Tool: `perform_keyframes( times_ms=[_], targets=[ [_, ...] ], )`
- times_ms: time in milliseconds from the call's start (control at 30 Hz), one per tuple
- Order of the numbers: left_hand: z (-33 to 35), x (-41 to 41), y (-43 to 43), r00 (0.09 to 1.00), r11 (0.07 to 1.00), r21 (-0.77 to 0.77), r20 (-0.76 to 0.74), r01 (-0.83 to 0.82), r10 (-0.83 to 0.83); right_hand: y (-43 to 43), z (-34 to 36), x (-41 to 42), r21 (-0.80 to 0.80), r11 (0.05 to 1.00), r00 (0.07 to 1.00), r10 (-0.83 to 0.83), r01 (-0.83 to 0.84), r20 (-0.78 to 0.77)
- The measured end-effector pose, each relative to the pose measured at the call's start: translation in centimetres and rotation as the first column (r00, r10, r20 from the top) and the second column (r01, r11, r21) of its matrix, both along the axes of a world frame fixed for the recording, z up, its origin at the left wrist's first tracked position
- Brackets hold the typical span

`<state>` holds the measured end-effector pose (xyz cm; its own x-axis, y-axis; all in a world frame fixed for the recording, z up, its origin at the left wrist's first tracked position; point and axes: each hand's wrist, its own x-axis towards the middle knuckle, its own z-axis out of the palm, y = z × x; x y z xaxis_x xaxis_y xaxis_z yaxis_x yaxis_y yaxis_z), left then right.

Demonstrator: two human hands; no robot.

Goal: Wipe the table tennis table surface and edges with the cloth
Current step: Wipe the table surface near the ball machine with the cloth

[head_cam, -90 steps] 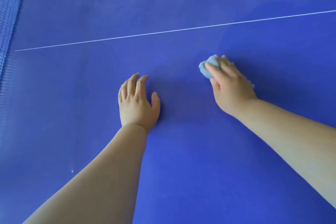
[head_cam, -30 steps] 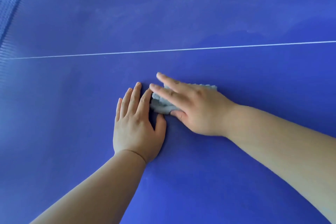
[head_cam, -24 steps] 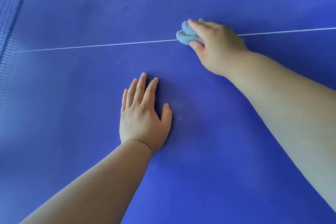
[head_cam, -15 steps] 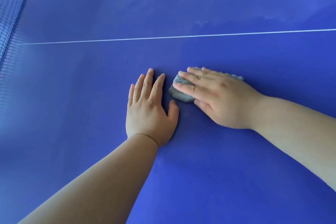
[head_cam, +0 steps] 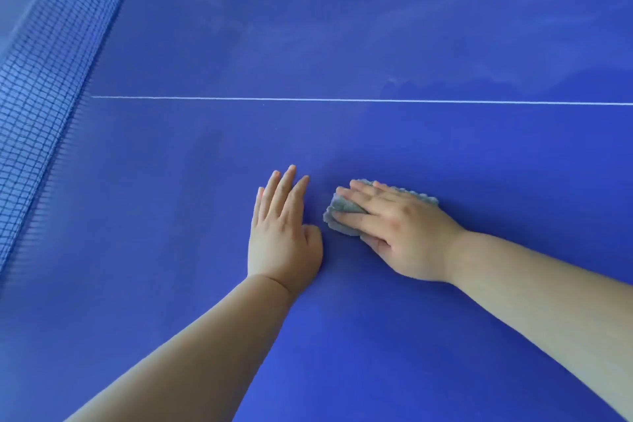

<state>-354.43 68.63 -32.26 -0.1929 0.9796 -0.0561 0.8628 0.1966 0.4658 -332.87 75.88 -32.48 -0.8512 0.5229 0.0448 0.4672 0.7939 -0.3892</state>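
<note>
Head camera: right hand (head_cam: 400,233) presses flat on the crumpled cloth (head_cam: 342,212) on the blue table (head_cam: 376,336), just beside the left hand (head_cam: 282,236), itself spread flat; unwiped streaks lie beyond the white line (head_cam: 342,100).

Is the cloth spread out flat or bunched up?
Bunched. The cloth is a small wad pressed to the table under the flat right hand; only its edges show.

My L hand (head_cam: 284,233) lies palm down, fingers straight & close together, thumb tucked alongside; L forearm (head_cam: 205,353) runs in from bottom left. R hand (head_cam: 400,233) sits just beside it, palm down too, fingers straight, pressing flat on the cloth (head_cam: 342,216); R forearm (head_cam: 548,301) comes in from lower right.
</note>
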Motion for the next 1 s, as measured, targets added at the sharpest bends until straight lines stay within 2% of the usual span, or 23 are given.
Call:
perform_keyframes(
  times_ms=[33,133,200,233,333,433,500,533,567,633,700,767,833,900,1000],
  targets=[
    [-0.1,-1.6,-0.7,0.998,1.0,0.006,-0.068,0.008,-0.007,1.6,0.0,-0.1,-0.026,0.999,0.999,-0.032,0.032,-0.008],
    [-0.4,-5.3,-1.4,0.98,0.997,-0.067,-0.2,-0.029,0.015,8.0,0.8,-1.6,-0.104,0.921,0.923,-0.382,0.376,-0.04],
    [-1.1,-6.2,-1.3,0.975,0.994,-0.092,-0.219,-0.056,0.034,11.5,0.7,-2.8,-0.072,0.848,0.849,-0.527,0.525,-0.026],
    [-1.4,-6.3,-1.2,0.974,0.995,-0.085,-0.225,-0.056,0.036,12.5,0.4,-3.6,-0.03,0.835,0.835,-0.549,0.549,-0.012],
    [-2.0,-6.5,-1.2,0.972,0.996,-0.072,-0.231,-0.05,0.032,10.8,-0.1,-6.3,0.034,0.898,0.898,-0.44,0.439,0.002],
    [-2.1,-6.7,-1.1,0.973,0.996,-0.061,-0.225,-0.057,0.042,4.5,-0.6,-7.1,0.037,0.993,0.993,-0.112,0.114,-0.034],
    [-2.0,-6.6,-1.2,0.974,0.997,-0.056,-0.224,-0.049,0.035,2.4,-0.9,-6.2,0.028,0.995,0.995,0.094,-0.093,-0.039],
    [-2.0,-6.5,-1.2,0.974,0.997,-0.053,-0.225,-0.048,0.034,2.9,-0.9,-5.7,0.012,0.992,0.991,0.129,-0.128,-0.046],
    [-1.9,-6.5,-1.2,0.973,0.998,-0.052,-0.23,-0.048,0.035,4.2,-0.9,-5.4,0.0,0.997,0.994,0.082,-0.082,-0.065],
    [-1.9,-6.5,-1.2,0.97,0.997,-0.053,-0.239,-0.052,0.038,8.1,-0.5,-4.9,-0.037,0.983,0.978,-0.183,0.18,-0.099],
    [-1.9,-6.5,-1.2,0.97,0.997,-0.053,-0.239,-0.053,0.039,12.2,0.1,-4.5,-0.068,0.896,0.891,-0.444,0.44,-0.096],
    [-1.9,-6.4,-1.1,0.971,0.997,-0.055,-0.236,-0.053,0.039,13.7,0.5,-5.4,-0.068,0.83,0.826,-0.557,0.553,-0.079],
    [-2.0,-6.4,-1.0,0.971,0.997,-0.057,-0.237,-0.053,0.038,12.0,0.4,-7.2,-0.009,0.899,0.898,-0.439,0.439,-0.044],
    [-2.0,-6.5,-1.0,0.971,0.997,-0.058,-0.235,-0.051,0.036,7.9,0.2,-8.1,0.04,0.976,0.977,-0.213,0.213,-0.006],
    [-2.0,-6.6,-1.1,0.971,0.997,-0.049,-0.234,-0.051,0.038,2.3,-0.2,-6.5,0.037,0.992,0.99,0.115,-0.118,0.08]
  ],
)
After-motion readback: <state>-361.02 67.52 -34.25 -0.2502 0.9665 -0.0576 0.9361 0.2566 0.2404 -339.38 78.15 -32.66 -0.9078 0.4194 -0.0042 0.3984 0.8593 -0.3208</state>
